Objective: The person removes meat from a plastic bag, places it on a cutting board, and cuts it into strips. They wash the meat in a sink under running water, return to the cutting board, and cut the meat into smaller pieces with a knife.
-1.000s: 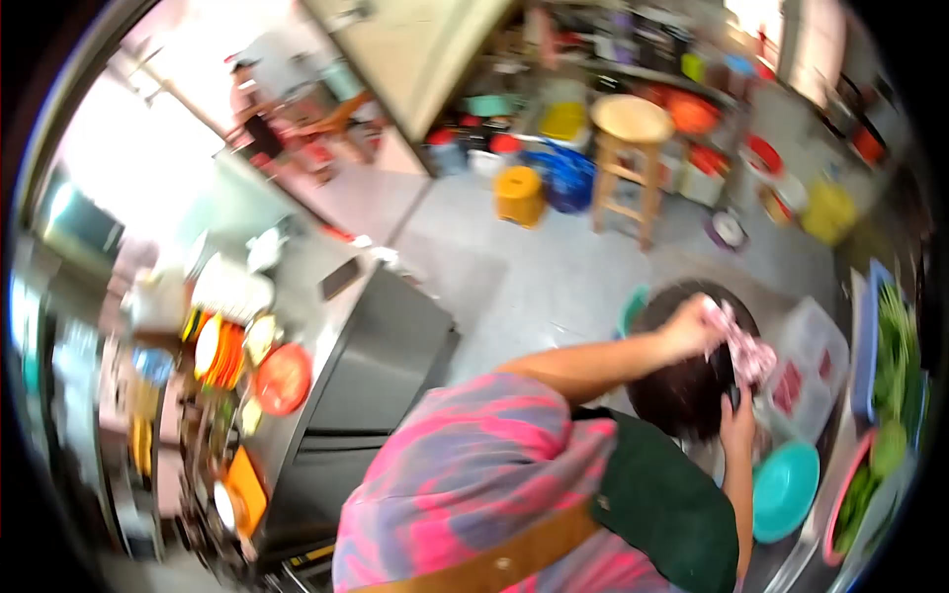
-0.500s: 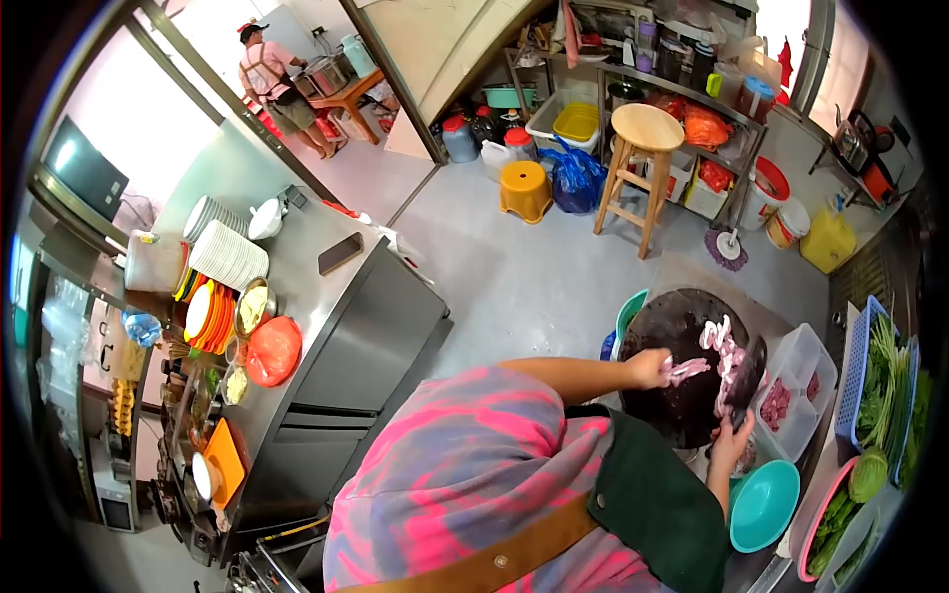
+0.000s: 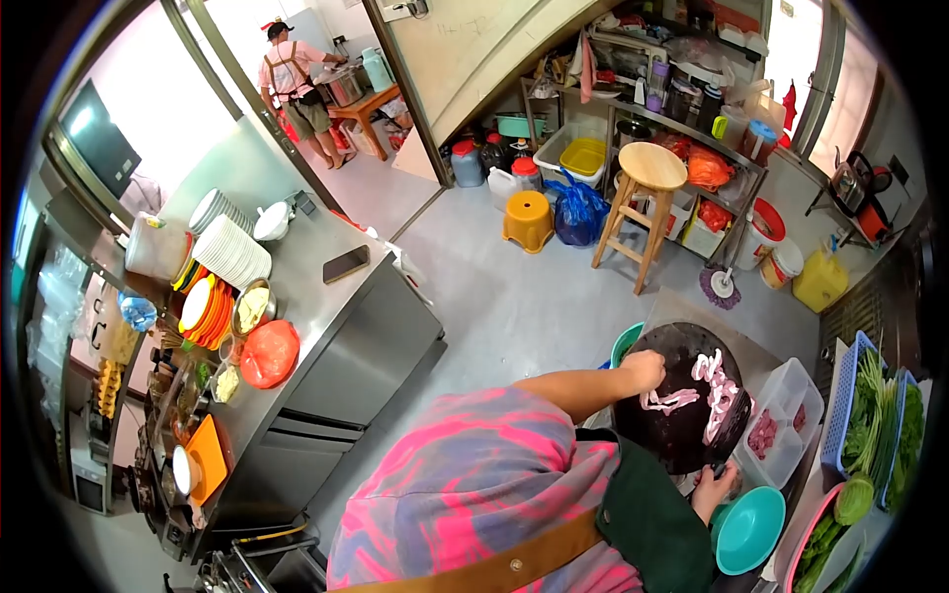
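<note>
A round dark chopping board carries strips of pale pink raw meat on its right side. A separate meat strip lies towards the left. Just above that strip, my left hand has its fingers curled closed; whatever they may hold is hidden. My right hand grips the handle of a cleaver at the board's lower right. Its dark blade is beside the pile of meat and hard to tell from the board.
A clear divided container with red meat and a teal bowl flank the board. Vegetables fill a blue basket. Beyond stand a wooden stool and a yellow stool. Another person works at the far doorway.
My left hand has moved slightly up and left, and the meat strip now lies below it. The cleaver has tilted lower beside the meat. The view has shifted a little.
</note>
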Available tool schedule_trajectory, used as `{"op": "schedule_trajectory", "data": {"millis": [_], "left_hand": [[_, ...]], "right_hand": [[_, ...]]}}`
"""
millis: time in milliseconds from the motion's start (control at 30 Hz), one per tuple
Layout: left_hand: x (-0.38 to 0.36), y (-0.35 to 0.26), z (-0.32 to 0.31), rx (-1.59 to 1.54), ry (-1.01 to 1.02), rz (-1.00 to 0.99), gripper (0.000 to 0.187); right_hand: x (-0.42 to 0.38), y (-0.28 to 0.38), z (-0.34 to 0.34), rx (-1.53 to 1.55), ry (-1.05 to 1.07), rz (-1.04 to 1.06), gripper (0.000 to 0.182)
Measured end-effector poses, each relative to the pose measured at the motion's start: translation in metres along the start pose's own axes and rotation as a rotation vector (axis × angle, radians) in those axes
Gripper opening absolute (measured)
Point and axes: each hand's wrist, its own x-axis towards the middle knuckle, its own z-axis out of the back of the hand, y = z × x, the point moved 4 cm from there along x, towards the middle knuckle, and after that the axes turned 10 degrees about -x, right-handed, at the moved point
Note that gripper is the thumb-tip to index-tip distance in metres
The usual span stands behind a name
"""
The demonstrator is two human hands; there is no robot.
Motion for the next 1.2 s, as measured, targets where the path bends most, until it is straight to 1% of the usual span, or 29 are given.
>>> {"op": "schedule_trajectory", "data": {"millis": [33, 67, 133, 167, 200, 233, 267, 300, 333, 367, 400, 433, 467, 500, 533, 600, 667, 700, 767, 800, 867, 900, 933, 1000, 1067, 1100, 1133, 1167, 1200], "left_hand": [[0.000, 0.002, 0.004, 0.024, 0.073, 0.029, 0.019], [-0.003, 0.005, 0.005, 0.022, 0.078, 0.029, 0.019], [-0.009, 0.007, 0.013, 0.021, -0.028, -0.007, 0.021], [-0.009, 0.006, 0.016, 0.023, 0.093, 0.103, 0.027], [-0.011, 0.009, 0.010, 0.021, 0.107, 0.100, 0.027], [-0.011, 0.010, 0.007, 0.182, -0.068, -0.079, 0.031], [-0.014, 0.010, -0.003, 0.331, -0.231, -0.270, 0.035], [-0.011, 0.018, -0.016, 0.376, -0.171, -0.418, 0.037], [-0.007, 0.024, -0.031, 0.400, -0.092, -0.582, 0.040], [-0.015, 0.016, -0.033, 0.372, -0.002, -0.667, 0.035], [-0.021, -0.005, -0.023, 0.310, 0.243, -0.541, 0.028], [-0.023, -0.002, -0.027, 0.262, 0.185, -0.610, 0.025], [-0.017, 0.013, -0.040, 0.256, 0.209, -0.482, 0.024], [-0.024, 0.010, -0.039, 0.326, 0.182, -0.417, 0.023], [-0.028, 0.015, -0.043, 0.333, 0.170, -0.446, 0.021], [-0.038, 0.010, -0.039, 0.387, 0.304, -0.467, 0.019], [-0.043, 0.008, -0.035, 0.410, 0.357, -0.371, 0.019], [-0.046, 0.008, -0.035, 0.411, 0.358, -0.369, 0.019], [-0.052, 0.002, -0.027, 0.338, 0.148, -0.539, 0.021], [-0.051, 0.001, -0.027, 0.339, 0.146, -0.537, 0.021], [-0.048, -0.007, -0.030, 0.246, 0.113, -0.569, 0.021], [-0.042, -0.008, -0.034, 0.123, 0.101, -0.551, 0.016], [-0.037, -0.008, -0.041, 0.125, 0.096, -0.550, 0.016], [-0.026, -0.008, -0.053, 0.018, 0.024, -0.706, 0.013], [-0.007, 0.007, -0.082, 0.194, 0.107, -0.675, 0.013], [-0.014, -0.009, -0.071, 0.195, 0.052, -0.613, 0.013], [-0.017, -0.020, -0.066, 0.344, 0.132, -0.529, 0.015], [-0.020, -0.021, -0.061, 0.282, 0.151, -0.504, 0.015], [-0.006, -0.004, -0.082, 0.253, 0.259, -0.495, 0.019]], "right_hand": [[-0.002, 0.000, 0.002, -0.002, -0.002, -0.003, 0.032], [-0.003, 0.000, 0.003, -0.009, -0.002, -0.002, 0.032], [-0.007, 0.000, 0.006, -0.019, -0.009, -0.007, 0.031], [-0.010, -0.001, 0.007, -0.012, -0.016, -0.009, 0.032], [-0.014, -0.003, 0.008, -0.005, -0.026, -0.014, 0.032], [-0.014, -0.009, 0.010, -0.044, -0.031, -0.005, 0.034], [-0.016, -0.011, 0.011, -0.108, -0.073, 0.053, 0.038], [-0.019, -0.016, 0.011, -0.035, -0.056, 0.010, 0.042], [-0.020, -0.022, 0.011, 0.002, -0.018, 0.021, 0.042], [-0.032, 0.012, 0.008, -0.113, -0.037, -0.021, 0.041], [-0.027, -0.005, 0.011, -0.197, -0.130, 0.184, 0.041], [-0.029, 0.002, 0.009, -0.214, -0.140, 0.228, 0.039], [-0.028, -0.005, 0.012, -0.253, -0.111, 0.169, 0.037], [-0.029, -0.011, 0.014, -0.294, -0.079, 0.112, 0.036], [-0.031, -0.006, 0.012, -0.300, -0.052, 0.085, 0.034], [-0.036, 0.003, 0.007, -0.298, 0.029, 0.002, 0.031], [-0.040, 0.011, 0.004, -0.300, 0.043, 0.041, 0.029], [-0.043, 0.024, 0.003, -0.377, 0.065, 0.066, 0.030], [-0.047, 0.035, -0.005, -0.510, 0.095, 0.138, 0.030], [-0.046, 0.037, -0.008, -0.510, 0.098, 0.140, 0.030], [-0.044, 0.049, -0.021, -0.720, 0.142, 0.334, 0.030], [-0.043, 0.056, -0.027, -0.748, 0.161, 0.374, 0.028], [-0.041, 0.061, -0.031, -0.747, 0.162, 0.379, 0.028], [-0.034, 0.067, -0.046, -0.866, 0.240, 0.366, 0.027], [-0.024, 0.059, -0.053, -0.903, 0.283, 0.369, 0.027], [-0.022, 0.054, -0.054, -0.838, 0.260, 0.403, 0.030], [-0.023, 0.062, -0.056, -0.835, 0.294, 0.375, 0.031], [-0.025, 0.074, -0.056, -0.805, 0.329, 0.321, 0.033], [-0.022, 0.066, -0.057, -0.821, 0.297, 0.369, 0.031]]}}
